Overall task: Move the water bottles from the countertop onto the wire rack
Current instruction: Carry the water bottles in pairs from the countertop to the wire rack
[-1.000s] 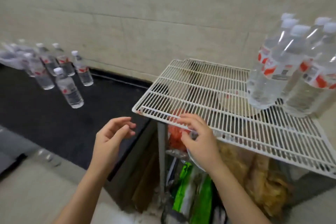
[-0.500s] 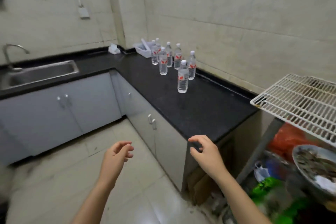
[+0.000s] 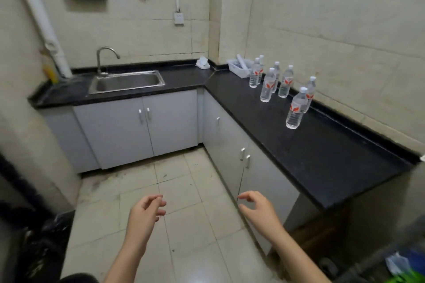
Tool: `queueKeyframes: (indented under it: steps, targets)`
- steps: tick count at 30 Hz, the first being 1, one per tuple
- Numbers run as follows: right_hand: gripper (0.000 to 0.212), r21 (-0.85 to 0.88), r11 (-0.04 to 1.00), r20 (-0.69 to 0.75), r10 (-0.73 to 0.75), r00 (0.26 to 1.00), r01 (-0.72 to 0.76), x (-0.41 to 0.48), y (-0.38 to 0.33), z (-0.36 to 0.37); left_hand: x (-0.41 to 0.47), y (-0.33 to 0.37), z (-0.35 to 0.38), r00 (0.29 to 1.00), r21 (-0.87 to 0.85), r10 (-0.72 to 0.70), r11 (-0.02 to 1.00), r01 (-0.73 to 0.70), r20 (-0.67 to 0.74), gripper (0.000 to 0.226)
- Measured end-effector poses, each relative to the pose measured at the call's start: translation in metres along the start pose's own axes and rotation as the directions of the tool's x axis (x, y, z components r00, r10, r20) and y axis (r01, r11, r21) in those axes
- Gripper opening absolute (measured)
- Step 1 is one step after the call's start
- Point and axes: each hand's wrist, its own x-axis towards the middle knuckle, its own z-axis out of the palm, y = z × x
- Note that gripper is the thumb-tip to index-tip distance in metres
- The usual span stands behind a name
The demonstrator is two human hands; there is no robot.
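Several clear water bottles with white caps and red labels stand on the black countertop (image 3: 310,156) along the right wall. The nearest bottle (image 3: 295,109) stands alone, with another (image 3: 310,94) just behind it; the others (image 3: 268,85) cluster farther back near the corner. My left hand (image 3: 145,216) and my right hand (image 3: 258,210) hang over the floor tiles in front of me, both empty with fingers loosely curled and apart. The wire rack is out of view.
A steel sink (image 3: 126,81) with a tap sits in the far counter. A white basket (image 3: 239,68) lies in the corner behind the bottles. Grey cabinets (image 3: 232,145) line the floor. Dark bags (image 3: 41,236) lie at lower left, clutter at lower right.
The view has swung left, away from the wire rack, which has left the frame. Both hands have dropped lower over the floor and stay empty.
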Motion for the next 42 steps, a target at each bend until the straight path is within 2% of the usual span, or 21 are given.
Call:
queueKeyframes:
  steps: [5, 14, 23, 29, 35, 38, 42]
  targets:
    - [0.019, 0.05, 0.999, 0.013, -0.023, 1.0, 0.022, 0.067, -0.018, 0.037, 0.044, 0.003, -0.009, 0.997, -0.03, -0.05, 0.998, 0.048, -0.063, 0.012]
    - [0.023, 0.127, 0.99, 0.051, -0.073, 0.996, 0.066, 0.223, -0.055, 0.073, 0.188, 0.047, -0.021, 0.983, 0.03, 0.029, 0.999, -0.024, -0.183, 0.016]
    - [0.017, 0.102, 0.994, 0.106, -0.055, 0.993, 0.045, 0.348, -0.069, 0.092, 0.293, 0.04, -0.025, 0.975, 0.003, -0.051, 0.999, 0.053, -0.218, 0.015]
    - [0.021, 0.039, 0.999, 0.097, -0.027, 0.995, 0.023, 0.446, -0.095, 0.124, 0.41, 0.051, -0.036, 0.976, -0.005, -0.036, 0.999, 0.036, -0.214, 0.019]
    - [0.024, -0.039, 0.998, 0.005, -0.043, 0.999, 0.043, 0.543, -0.141, 0.136, 0.538, 0.083, -0.037, 0.993, 0.017, -0.019, 1.0, 0.022, -0.116, 0.019]
    - [0.03, -0.139, 0.988, -0.044, -0.075, 0.996, 0.068, 0.58, -0.155, 0.134, 0.596, 0.105, -0.026, 0.999, 0.106, 0.045, 0.993, -0.042, -0.025, 0.012]
    - [0.039, -0.254, 0.967, -0.067, -0.015, 0.998, -0.003, 0.613, -0.144, 0.129, 0.644, 0.104, 0.005, 0.99, 0.229, 0.057, 0.97, -0.086, 0.131, 0.01]
